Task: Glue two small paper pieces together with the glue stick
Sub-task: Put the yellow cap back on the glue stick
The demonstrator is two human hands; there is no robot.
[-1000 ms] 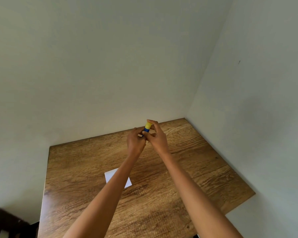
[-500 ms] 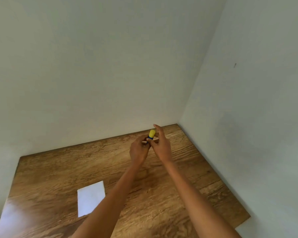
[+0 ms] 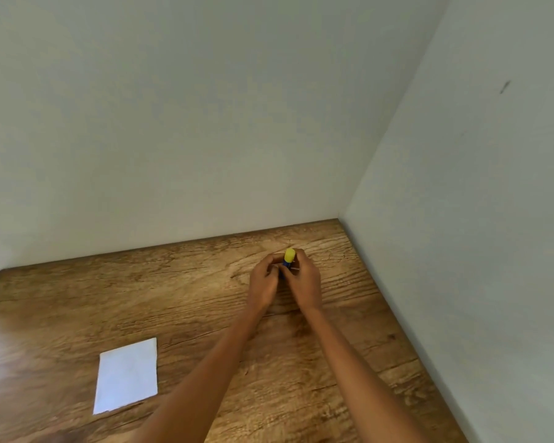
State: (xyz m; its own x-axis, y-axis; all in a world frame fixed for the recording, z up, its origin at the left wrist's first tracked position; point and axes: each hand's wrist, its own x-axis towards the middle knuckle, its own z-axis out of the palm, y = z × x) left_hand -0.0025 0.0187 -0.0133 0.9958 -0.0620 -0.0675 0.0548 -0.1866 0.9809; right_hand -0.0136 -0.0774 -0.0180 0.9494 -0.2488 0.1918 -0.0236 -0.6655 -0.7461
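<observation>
A glue stick with a yellow cap and blue body stands upright between my two hands, far out over the wooden table. My left hand wraps the blue body from the left. My right hand closes on it from the right, fingers near the cap. Most of the blue body is hidden by my fingers. A white paper piece lies flat on the table at the lower left, well apart from both hands. I see only one paper piece.
The table sits in a corner. A pale wall runs along its far edge and another wall along its right edge. Glare brightens the table's left side.
The view has shifted, so the paper now shows further left and fully uncovered by my left arm. Both hands kept the glue stick and sit lower, closer to the table.
</observation>
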